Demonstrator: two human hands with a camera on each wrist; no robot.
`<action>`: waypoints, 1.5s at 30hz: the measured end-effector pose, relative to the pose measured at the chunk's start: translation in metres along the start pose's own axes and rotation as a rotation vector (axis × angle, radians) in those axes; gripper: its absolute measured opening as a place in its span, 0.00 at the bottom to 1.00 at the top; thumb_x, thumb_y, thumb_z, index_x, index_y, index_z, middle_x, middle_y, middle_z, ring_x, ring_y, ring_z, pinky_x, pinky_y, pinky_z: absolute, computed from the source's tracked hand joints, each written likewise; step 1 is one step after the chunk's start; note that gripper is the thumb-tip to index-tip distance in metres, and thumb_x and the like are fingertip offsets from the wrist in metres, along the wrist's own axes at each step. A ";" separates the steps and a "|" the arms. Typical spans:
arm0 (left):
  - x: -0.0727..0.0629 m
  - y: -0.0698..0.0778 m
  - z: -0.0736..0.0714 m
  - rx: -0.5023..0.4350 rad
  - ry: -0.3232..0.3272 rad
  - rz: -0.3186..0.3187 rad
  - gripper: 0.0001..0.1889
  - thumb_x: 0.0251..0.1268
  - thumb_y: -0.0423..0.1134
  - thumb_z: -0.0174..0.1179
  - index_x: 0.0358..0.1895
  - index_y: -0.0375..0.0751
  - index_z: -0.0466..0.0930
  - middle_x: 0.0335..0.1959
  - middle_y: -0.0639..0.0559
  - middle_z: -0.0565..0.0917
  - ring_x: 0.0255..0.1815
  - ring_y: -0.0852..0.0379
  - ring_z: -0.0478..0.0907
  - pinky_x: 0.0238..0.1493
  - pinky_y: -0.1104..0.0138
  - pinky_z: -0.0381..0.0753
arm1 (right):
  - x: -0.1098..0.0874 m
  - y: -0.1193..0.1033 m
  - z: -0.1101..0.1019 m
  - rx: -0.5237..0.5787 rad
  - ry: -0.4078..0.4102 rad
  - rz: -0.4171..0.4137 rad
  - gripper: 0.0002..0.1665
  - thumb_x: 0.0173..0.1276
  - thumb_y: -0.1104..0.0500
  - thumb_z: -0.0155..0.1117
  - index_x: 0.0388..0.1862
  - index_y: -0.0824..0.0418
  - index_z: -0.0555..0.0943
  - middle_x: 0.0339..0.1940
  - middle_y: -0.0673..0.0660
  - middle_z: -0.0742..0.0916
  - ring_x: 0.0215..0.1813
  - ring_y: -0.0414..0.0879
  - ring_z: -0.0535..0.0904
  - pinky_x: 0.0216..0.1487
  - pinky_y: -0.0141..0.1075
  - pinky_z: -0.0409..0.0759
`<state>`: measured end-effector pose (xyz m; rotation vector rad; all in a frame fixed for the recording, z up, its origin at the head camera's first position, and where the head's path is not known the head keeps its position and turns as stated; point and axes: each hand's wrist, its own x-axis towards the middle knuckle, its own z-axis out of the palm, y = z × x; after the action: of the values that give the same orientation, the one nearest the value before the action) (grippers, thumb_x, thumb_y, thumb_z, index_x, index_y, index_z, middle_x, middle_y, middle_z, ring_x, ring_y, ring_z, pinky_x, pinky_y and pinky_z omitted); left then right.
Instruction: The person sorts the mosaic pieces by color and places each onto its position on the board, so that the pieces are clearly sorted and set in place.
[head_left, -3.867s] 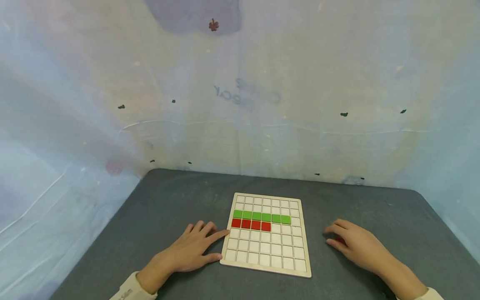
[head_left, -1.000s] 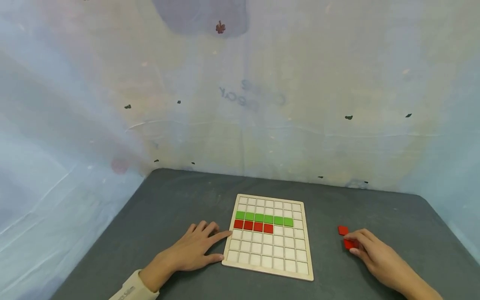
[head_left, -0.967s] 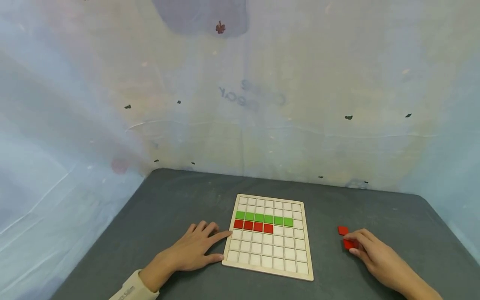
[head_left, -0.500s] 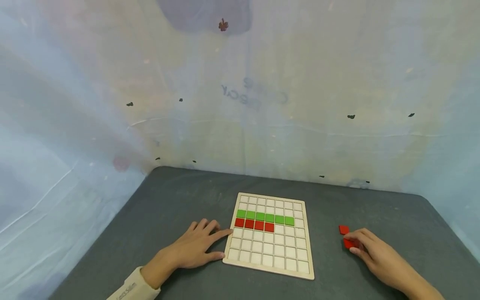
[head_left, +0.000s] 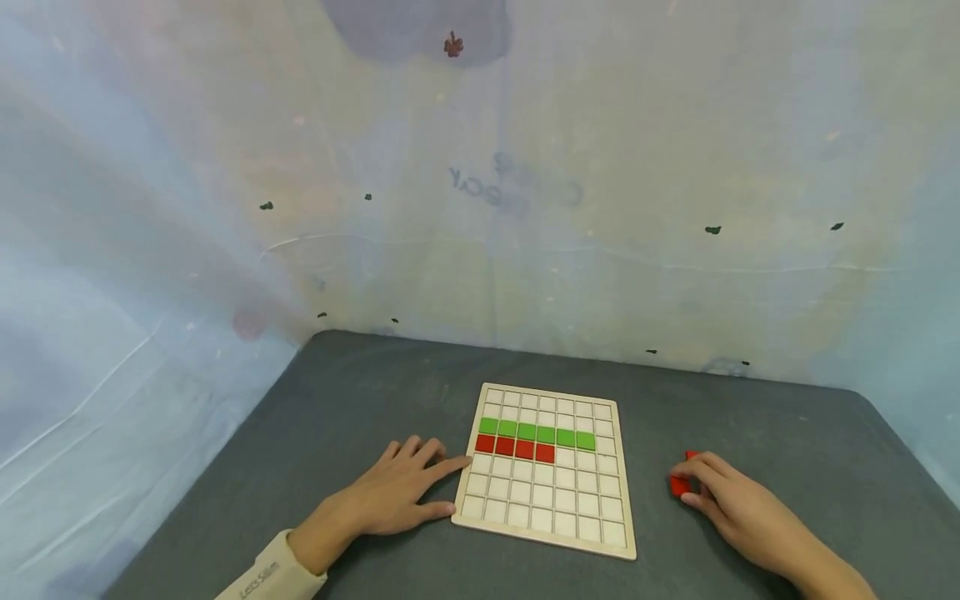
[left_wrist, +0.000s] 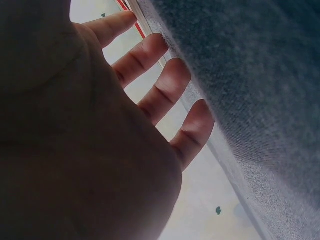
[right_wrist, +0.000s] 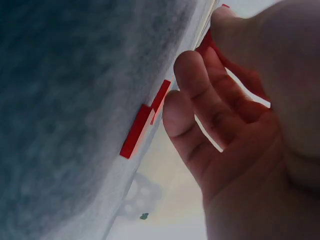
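Observation:
A square wooden grid board (head_left: 520,492) lies on the table in the head view. Green tiles (head_left: 527,432) fill most of one row, and below them a shorter row of red tiles (head_left: 515,448) starts at the left edge. My left hand (head_left: 390,496) lies spread beside the board, index fingertip and thumb tip at its left rim. Right of the board, my right hand (head_left: 738,508) pinches a loose red tile (head_left: 679,486) between thumb and fingers. In the right wrist view the fingers partly cover that tile, while two other red tiles (right_wrist: 135,132) rest on the table close by.
A dark grey cloth-covered table (head_left: 375,375) carries everything. Pale printed fabric (head_left: 600,208) hangs behind it and on the left side, marked with small dark spots. The table's far edge (head_left: 495,347) meets this fabric.
Since half a second ago, my right hand has moved slightly left toward the board with the red tile. My left hand stays at the board's rim. The head view has shifted a little.

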<state>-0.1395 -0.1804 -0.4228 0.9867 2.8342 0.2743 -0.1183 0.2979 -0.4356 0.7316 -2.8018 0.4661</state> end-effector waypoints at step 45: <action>-0.001 0.001 -0.004 -0.005 -0.030 -0.014 0.32 0.71 0.67 0.49 0.76 0.70 0.59 0.58 0.60 0.70 0.48 0.60 0.60 0.47 0.58 0.57 | 0.059 -0.046 0.018 -0.004 -0.012 -0.069 0.19 0.66 0.51 0.71 0.55 0.49 0.82 0.49 0.43 0.82 0.40 0.31 0.75 0.37 0.31 0.77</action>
<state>-0.1389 -0.1803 -0.4185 0.9612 2.8112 0.2635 -0.1484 0.2277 -0.4249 0.8299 -2.7773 0.4456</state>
